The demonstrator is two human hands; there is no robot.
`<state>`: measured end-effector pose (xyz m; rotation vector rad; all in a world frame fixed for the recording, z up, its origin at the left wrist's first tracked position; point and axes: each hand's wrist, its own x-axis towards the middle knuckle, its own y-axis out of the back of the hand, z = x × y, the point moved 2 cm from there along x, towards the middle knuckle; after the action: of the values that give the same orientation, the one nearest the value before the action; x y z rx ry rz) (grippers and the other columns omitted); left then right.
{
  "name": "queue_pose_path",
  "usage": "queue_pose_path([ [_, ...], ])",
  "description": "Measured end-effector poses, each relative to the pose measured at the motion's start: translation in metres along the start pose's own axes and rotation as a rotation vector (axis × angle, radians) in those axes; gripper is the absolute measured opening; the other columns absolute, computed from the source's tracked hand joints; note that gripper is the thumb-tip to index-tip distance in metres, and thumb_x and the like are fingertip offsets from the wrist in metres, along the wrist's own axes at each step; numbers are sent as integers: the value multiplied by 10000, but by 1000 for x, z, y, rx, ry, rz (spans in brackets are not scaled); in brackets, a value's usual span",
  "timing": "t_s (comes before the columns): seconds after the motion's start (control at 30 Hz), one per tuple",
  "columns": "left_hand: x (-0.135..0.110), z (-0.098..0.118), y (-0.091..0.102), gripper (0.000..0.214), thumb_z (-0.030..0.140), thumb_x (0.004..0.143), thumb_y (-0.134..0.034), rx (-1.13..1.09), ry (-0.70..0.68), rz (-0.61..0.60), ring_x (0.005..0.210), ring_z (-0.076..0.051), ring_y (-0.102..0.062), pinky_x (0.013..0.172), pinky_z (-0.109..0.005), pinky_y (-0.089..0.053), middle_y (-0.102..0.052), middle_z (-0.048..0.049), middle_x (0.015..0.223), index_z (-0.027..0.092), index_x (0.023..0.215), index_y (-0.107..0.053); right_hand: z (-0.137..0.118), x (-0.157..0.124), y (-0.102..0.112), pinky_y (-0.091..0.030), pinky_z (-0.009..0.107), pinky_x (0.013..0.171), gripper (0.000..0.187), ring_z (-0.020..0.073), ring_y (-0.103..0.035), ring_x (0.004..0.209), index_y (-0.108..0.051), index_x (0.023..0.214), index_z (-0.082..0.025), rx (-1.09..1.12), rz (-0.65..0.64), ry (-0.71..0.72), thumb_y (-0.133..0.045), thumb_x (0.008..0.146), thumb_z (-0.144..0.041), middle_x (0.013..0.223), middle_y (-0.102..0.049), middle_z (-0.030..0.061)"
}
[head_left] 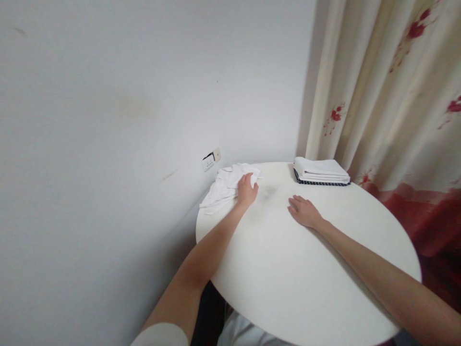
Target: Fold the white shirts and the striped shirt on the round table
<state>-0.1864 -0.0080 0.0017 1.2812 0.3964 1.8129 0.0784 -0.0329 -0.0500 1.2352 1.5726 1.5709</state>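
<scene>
A crumpled white cloth point(220, 188) lies in a loose heap at the left far side of the round white table point(288, 274). My left hand point(248, 190) has its fingers curled over the right end of that cloth, with a bit of white fabric showing by the thumb. To the right, my right hand point(303, 211) rests low over the tabletop, palm down, fingers stretched out and holding nothing. Behind it sits a neat stack of folded white cloth point(320, 169), on top of something with a black patterned edge point(324, 183).
A white wall point(144, 96) with a power socket point(209, 162) runs along the table's left side. A cream curtain point(389, 96) with red flowers and a red lower band hangs at the right. Greyish smudges mark the tabletop between my hands.
</scene>
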Motion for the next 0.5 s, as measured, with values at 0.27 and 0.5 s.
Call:
queue_pose_path([
  [0.27, 9, -76, 27, 587, 434, 944, -533, 299, 523, 13, 1394, -378, -414, 1155, -584, -257, -553, -225, 1411, 120, 1435, -462, 0, 1, -2, -341, 505, 1136, 463, 304, -403, 1428, -552, 1383, -167, -9, 20, 1, -356, 1022, -381, 1533, -468, 166],
  [0.5, 12, -83, 18, 506, 342, 899, -609, 252, 450, -3, 1285, -372, -534, 1117, -565, -329, -625, -211, 1306, 151, 1364, -553, 1, 1, -2, -336, 525, 1132, 470, 319, -398, 1429, -547, 1388, -160, 4, 3, 2, -346, 1021, -375, 1544, -451, 172],
])
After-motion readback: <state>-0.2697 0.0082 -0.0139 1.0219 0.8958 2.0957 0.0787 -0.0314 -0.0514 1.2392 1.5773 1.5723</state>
